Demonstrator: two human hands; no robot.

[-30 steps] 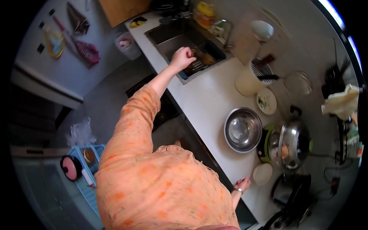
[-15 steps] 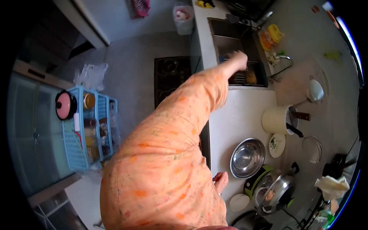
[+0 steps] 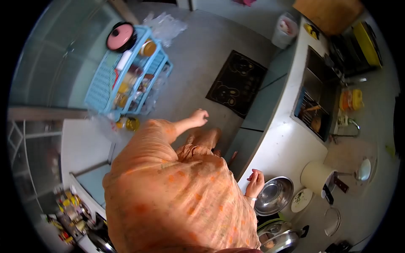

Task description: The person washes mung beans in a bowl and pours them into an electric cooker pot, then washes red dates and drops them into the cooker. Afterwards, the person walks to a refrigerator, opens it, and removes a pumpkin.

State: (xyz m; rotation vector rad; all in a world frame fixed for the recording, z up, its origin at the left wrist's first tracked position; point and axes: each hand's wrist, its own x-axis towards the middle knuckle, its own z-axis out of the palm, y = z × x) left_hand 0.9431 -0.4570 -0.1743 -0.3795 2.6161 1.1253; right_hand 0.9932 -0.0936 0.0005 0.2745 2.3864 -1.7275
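Note:
My left hand [image 3: 199, 118] is over the floor in front of my body, its fingers loosely bent and apart, holding nothing. My right hand [image 3: 255, 184] is at the edge of the white counter [image 3: 276, 143], with a band on the wrist. Its fingers are half curled, a little apart, and nothing shows in them. Just right of it lies a shiny metal bowl [image 3: 274, 195]. Beside the bowl are a white plate [image 3: 301, 200] with green bits and a cream utensil holder [image 3: 316, 177]. A glass-lidded pot [image 3: 282, 241] stands below the bowl.
The sink [image 3: 318, 69] holds a rack with a brown item. A dark mat [image 3: 237, 83] lies on the floor. At left stand a blue basket shelf [image 3: 101, 90] with jars and a pink-lidded pot [image 3: 121, 37]. A trash bin [image 3: 284, 31] is beyond the counter's far end.
My left hand has come back from over the sink to over the floor. The view has turned toward the shelf and floor. My right hand remains near the bowl at the counter's edge.

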